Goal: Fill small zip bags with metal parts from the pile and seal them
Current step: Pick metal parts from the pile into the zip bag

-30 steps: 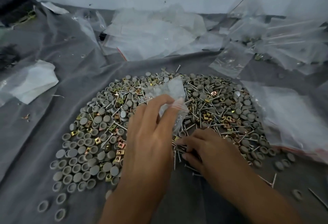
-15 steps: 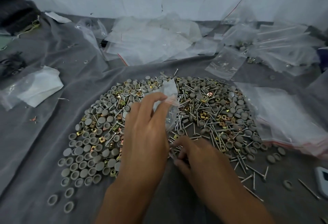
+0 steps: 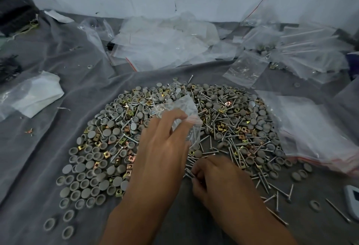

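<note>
My left hand (image 3: 161,147) pinched a small zip bag (image 3: 181,116) by its mouth just above the pile (image 3: 194,128), ready for loading, while my right hand's fingers (image 3: 196,172) pinched screws (image 3: 188,172) at the pile's near edge. Loose bags (image 3: 161,44) cluttered the grey cloth (image 3: 48,157) behind and to the right.

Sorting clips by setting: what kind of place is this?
Likely an informal hardware-packing spot: a pile of screws, caps and clips on grey cloth, with loose zip bags against a wall.

Grey caps (image 3: 91,167), brass-yellow clips (image 3: 221,128), grey cloth (image 3: 58,147)
</note>
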Motion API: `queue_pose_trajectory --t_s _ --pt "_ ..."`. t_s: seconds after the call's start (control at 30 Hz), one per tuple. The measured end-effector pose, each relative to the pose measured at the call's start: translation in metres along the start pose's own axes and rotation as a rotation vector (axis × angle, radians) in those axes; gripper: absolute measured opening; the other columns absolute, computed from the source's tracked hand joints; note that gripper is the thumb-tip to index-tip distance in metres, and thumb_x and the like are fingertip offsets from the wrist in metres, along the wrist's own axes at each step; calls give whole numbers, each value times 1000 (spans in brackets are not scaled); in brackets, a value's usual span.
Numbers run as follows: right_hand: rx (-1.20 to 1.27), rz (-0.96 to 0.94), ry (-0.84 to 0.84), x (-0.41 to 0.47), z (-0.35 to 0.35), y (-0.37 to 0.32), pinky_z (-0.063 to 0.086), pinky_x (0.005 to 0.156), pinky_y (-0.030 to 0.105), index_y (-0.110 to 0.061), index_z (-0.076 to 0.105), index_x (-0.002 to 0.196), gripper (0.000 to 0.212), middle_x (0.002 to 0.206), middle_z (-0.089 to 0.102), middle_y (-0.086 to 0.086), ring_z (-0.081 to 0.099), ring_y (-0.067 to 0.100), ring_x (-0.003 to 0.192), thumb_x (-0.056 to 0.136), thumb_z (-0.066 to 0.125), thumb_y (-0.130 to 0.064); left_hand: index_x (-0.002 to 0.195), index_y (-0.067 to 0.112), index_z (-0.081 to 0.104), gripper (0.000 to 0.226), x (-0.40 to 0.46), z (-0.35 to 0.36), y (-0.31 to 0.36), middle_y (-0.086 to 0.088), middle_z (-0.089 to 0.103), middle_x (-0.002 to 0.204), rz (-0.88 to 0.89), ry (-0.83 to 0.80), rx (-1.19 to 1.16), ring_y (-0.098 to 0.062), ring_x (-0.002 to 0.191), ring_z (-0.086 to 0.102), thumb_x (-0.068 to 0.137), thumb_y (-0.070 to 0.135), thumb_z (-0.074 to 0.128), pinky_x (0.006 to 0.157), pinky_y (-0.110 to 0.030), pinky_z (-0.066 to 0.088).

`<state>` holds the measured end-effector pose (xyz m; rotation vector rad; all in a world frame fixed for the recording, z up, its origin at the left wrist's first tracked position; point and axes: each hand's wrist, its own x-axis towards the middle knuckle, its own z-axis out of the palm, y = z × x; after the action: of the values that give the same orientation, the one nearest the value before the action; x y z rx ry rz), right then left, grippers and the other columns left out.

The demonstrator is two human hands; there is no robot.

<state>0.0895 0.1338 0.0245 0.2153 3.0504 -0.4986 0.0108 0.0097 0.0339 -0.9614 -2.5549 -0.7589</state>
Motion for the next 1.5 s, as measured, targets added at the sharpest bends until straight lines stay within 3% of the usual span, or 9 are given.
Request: queue_pose_trajectory --t_s 0.27,0.37,0.5,0.77,0.9,1.03,1.23,1.37,1.5 --pt "279 -81 -8 -3 -31 21 40 73 14 -41 50 98 6 96 55 -23 51 -3 92 100 50 -47 123 12 64 47 4 0 -3 0 53 128 -64 -13 -61 -18 110 57 80 9 80 94 -37 49" --pt "478 -139 239 0 -43 17 40 63 9 -35 62 94 7 82 64 -18 61 1 76 98 57 -34 127 14 61 52 4 -1 -1 1 51 130 -65 -32 -85 -17 107 59 79 11 81 90 -34 51" --pt "240 -154 452 13 -39 5 50 71 23 -21 76 102 11 89 67 -10 62 5 79 95 67 -23 126 13 62 52 4 0 7 3 51 129 -45 -28 -140 -7 82 51 78 11 81 75 -30 55" --pt "15 -69 400 23 -33 -11 35 63 25 -25 73 112 21 88 58 -7 53 13 82 96 63 -34 125 15 64 56 2 0 12 6 53 126 -127 11 -221 3 82 46 73 -3 76 86 -5 40" --pt "252 -117 363 24 -36 -6 47 69 21 -31 72 114 26 92 65 -16 58 1 78 89 73 -33 126 18 65 51 1 -10 13 8 52 127 -179 -17 -216 -3 66 47 79 2 76 79 -11 48" --pt "400 -94 336 18 -46 17 43 61 8 -38 67 94 12 84 64 -25 60 -8 84 84 74 -38 122 14 66 50 2 -35 7 8 53 114 -214 41 -85 -1 69 46 74 18 79 82 6 33" --pt "22 -21 -161 12 -16 22 40 70 25 -38 54 95 29 91 53 -22 50 -3 88 83 69 -59 127 45 44 57 -5 -95 -31 5 53 89 -339 243 16 -7 64 48 77 40 70 73 -48 53" --pt "-35 -34 -76 15 -6 11 29 69 27 -36 56 99 24 98 54 -17 49 5 99 88 65 -55 118 24 62 69 -10 -63 4 4 55 108 -246 -33 98 -6 69 46 58 2 87 70 -14 40" --pt "-84 -101 21 11 -3 11 34 68 25 -34 60 98 14 99 58 -14 51 7 97 95 57 -47 133 22 57 68 -8 -26 14 10 47 128 -241 -229 -5 -11 108 55 74 -6 77 91 -23 48"
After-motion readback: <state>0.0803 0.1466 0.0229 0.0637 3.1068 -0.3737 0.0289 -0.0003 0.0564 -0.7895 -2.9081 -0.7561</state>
